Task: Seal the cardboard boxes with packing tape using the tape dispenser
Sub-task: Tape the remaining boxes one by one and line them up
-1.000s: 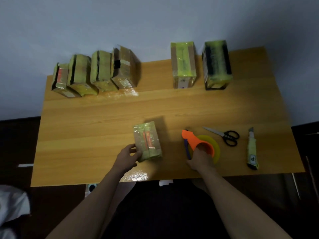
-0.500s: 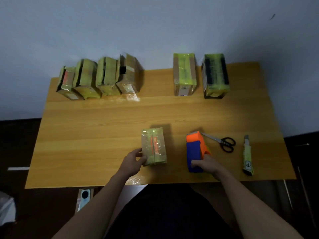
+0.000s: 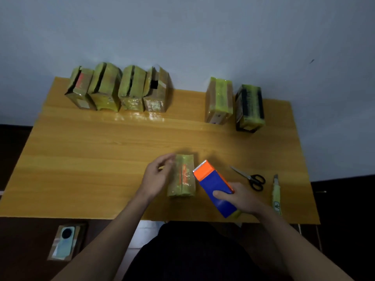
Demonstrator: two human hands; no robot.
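We keep the small box (image 3: 182,175) near the table's (image 3: 101,159) front edge, our left hand (image 3: 157,176) loosely curled beside it, blurred, while our right hand (image 3: 239,196) grips the tape dispenser (image 3: 215,187) just right of the box, toothed end forward, ready to tape.

box (image 3: 183,176) yellow-taped, flat, front-ctr | dispenser (image 3: 214,185) orange/blue, tilted, just R of box

The left hand (image 3: 157,177) hovers mid-frame, fingers loosely curled and blurred. The right hand (image 3: 241,197), lower right of centre, has its fingers wrapped in a grip. Both forearms are bare.
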